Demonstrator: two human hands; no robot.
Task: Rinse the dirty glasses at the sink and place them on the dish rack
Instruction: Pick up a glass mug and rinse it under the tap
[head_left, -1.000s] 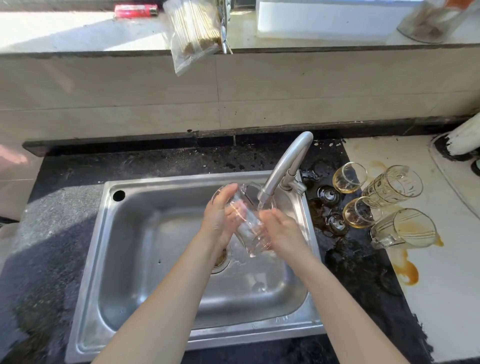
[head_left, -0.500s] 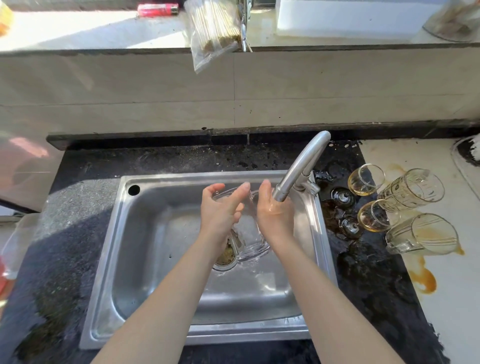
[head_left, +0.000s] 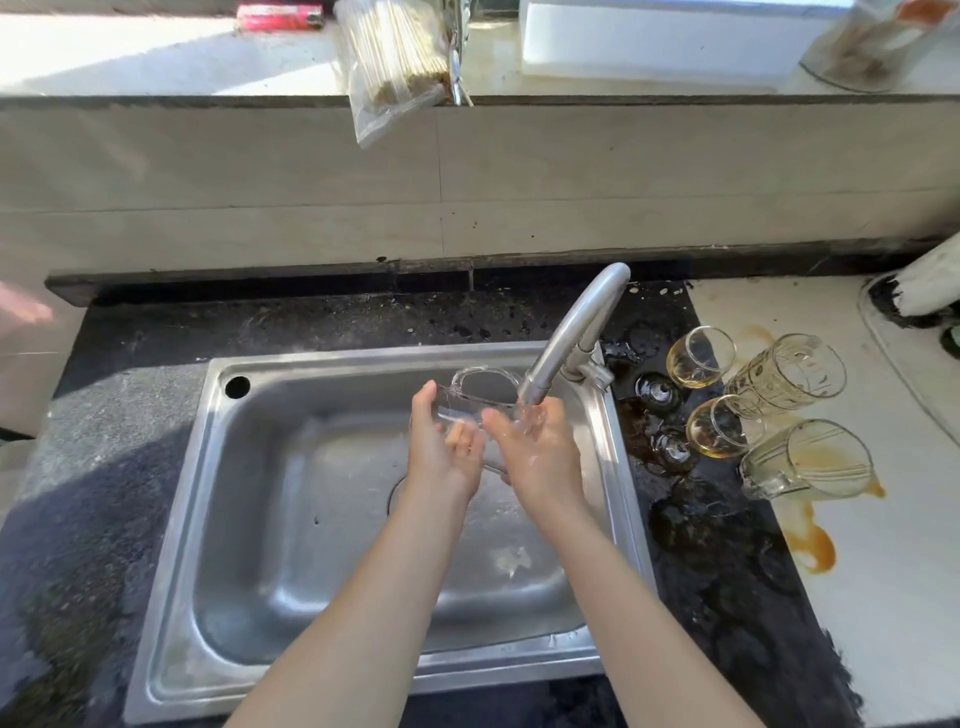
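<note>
Glass mug (head_left: 483, 387): clear, handled; over the back right of the sink (head_left: 171, 519), at the faucet (head_left: 576, 332) spout.
Left hand (head_left: 441, 452): grasps the mug, fingers visible through the glass.
Right hand (head_left: 543, 457): against the mug's right side under the water; grip cannot be told.
Open room: basin left and front.
Dirty glasses (head_left: 719, 426): four tipped over, clustered just past the right rim, in a brown spill (head_left: 813, 545).

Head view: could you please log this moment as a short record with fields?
held item: clear glass, over the sink, under the faucet spout
left hand: grips the glass
right hand: holds the glass, under the spout
waiting: four dirty glasses lying on their sides, right of the sink
dish rack: not in view
</note>
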